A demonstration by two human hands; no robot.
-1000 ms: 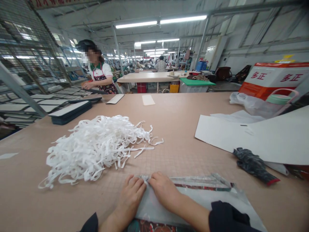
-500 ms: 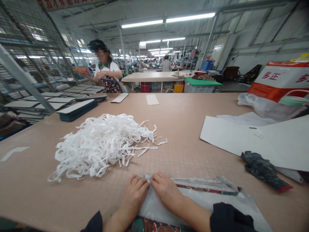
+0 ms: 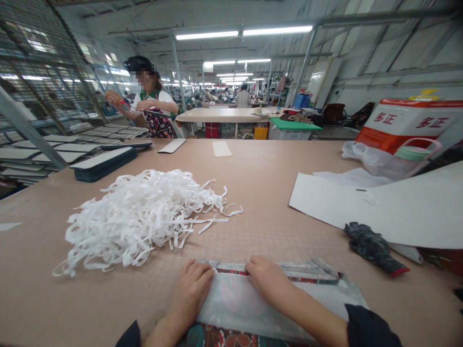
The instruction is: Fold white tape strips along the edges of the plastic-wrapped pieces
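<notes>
A translucent whitish plastic sheet (image 3: 231,301) lies before me on the table, over dark red and green patterned fabric (image 3: 224,336) that shows at the near side and as a narrow strip along the top edge. My left hand (image 3: 193,286) grips the sheet's far left corner, fingers bent together and thumb hidden. Farther right along that same edge, my right hand (image 3: 269,279) has its curled fingers closed on the plastic beside the patterned strip. Beyond my left hand spreads a loose heap of white ribbon strips (image 3: 141,217).
On the right lie a dark patterned sleeve-like piece (image 3: 376,248) and a large white board (image 3: 379,209), with a red-and-white box (image 3: 398,123) behind. A stack of dark-edged panels (image 3: 104,164) stands back left. A co-worker (image 3: 155,106) holds something orange across the table.
My right hand has slid rightward along the sheet's far edge, away from my left hand, uncovering more of the patterned strip. My left hand stays at the corner. The view has turned slightly right.
</notes>
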